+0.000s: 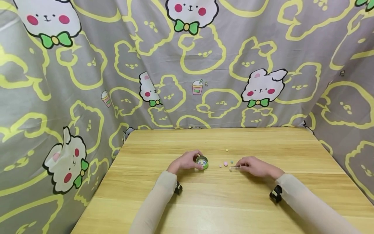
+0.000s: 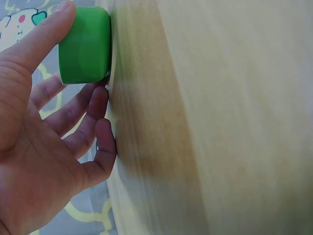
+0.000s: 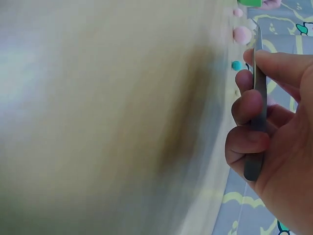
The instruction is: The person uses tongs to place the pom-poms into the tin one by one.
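My left hand (image 1: 186, 161) grips a small round green tin (image 1: 205, 166) standing on the table, thumb near, fingers round the far side. Something small and pale lies inside it. In the left wrist view the tin's green side wall (image 2: 85, 46) shows beside the thumb. Metal tweezers (image 3: 254, 169) are held in my right hand (image 1: 258, 166), between thumb and curled fingers. At their tips is a tiny whitish ball (image 1: 230, 169); whether they pinch it I cannot tell. Close by lie a pink ball (image 1: 225, 163), a teal ball (image 1: 231, 162) and a smaller pink ball (image 1: 220, 166).
A tiny yellow ball (image 1: 227, 150) lies farther back on the wooden table (image 1: 210, 201). Patterned grey curtains (image 1: 175, 107) hang behind the table and along both sides. Black wrist devices (image 1: 275, 194) sit below both cuffs.
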`<state>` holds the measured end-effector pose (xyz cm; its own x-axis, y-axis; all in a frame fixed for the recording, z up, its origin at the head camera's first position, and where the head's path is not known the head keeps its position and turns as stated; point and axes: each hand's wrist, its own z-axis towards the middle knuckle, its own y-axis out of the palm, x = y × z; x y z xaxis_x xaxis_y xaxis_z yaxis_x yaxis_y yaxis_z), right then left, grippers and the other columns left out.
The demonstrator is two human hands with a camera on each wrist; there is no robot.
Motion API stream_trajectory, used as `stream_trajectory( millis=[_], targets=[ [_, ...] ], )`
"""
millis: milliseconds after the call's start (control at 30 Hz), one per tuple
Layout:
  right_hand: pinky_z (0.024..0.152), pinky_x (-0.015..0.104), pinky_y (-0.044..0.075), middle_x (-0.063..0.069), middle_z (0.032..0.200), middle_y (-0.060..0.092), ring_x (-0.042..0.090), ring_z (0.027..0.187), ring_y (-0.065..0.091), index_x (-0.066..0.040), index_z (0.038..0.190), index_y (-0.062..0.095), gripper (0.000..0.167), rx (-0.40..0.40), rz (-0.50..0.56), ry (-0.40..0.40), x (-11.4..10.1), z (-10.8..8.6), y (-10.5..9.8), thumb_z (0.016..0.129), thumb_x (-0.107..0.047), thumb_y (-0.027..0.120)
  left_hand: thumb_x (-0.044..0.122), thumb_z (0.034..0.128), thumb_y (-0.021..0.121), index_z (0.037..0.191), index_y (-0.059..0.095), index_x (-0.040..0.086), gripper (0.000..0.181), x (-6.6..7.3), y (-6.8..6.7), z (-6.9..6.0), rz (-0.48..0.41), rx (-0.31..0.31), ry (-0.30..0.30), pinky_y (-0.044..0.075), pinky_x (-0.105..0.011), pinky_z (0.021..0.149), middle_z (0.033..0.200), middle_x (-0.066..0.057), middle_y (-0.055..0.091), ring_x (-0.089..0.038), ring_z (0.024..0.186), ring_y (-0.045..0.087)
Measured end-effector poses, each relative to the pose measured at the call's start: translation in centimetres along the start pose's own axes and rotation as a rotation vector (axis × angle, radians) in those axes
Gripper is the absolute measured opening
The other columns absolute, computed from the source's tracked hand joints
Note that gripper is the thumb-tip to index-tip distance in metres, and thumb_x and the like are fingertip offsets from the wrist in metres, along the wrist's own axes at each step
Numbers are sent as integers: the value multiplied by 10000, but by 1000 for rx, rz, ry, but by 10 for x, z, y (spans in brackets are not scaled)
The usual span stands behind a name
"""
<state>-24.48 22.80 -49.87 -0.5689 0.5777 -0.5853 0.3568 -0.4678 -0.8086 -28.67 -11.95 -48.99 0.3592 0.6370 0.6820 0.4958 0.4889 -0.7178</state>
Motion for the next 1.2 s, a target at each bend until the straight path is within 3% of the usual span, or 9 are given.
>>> stream_trajectory(
  millis=[100,600,1000,1200],
  targets=[
    [786,343,452,-29,1059,636,148,967,571,-136,1088,684,187,6,17,30,-1,3,-2,957,-125,552,311,760,805,1140,544,180,478,0,0,0,3,1,-3,427,-291,831,1014,2,618,-107,906,553],
    [640,288,410,23,991,642,106,723,491,-80,1090,675,190,35,30,16,-7,26,-13,952,-104,546,309,759,807,1148,545,172,488,0,0,-2,-5,0,-1,429,-294,831,1011,-5,618,-116,909,554],
    [707,314,429,74,1094,647,134,853,537,-105,1081,684,180,33,-3,-18,-13,45,-18,955,-137,559,313,755,809,1157,545,166,503,1,0,-2,3,-6,-3,426,-304,849,1012,9,614,-118,923,555],
    [658,301,415,35,1043,649,123,762,511,-98,1088,685,191,28,4,-14,-24,55,-23,950,-119,555,308,764,802,1150,542,178,484,-1,0,0,3,-1,-8,427,-291,828,996,16,614,-110,898,555]
  ],
)
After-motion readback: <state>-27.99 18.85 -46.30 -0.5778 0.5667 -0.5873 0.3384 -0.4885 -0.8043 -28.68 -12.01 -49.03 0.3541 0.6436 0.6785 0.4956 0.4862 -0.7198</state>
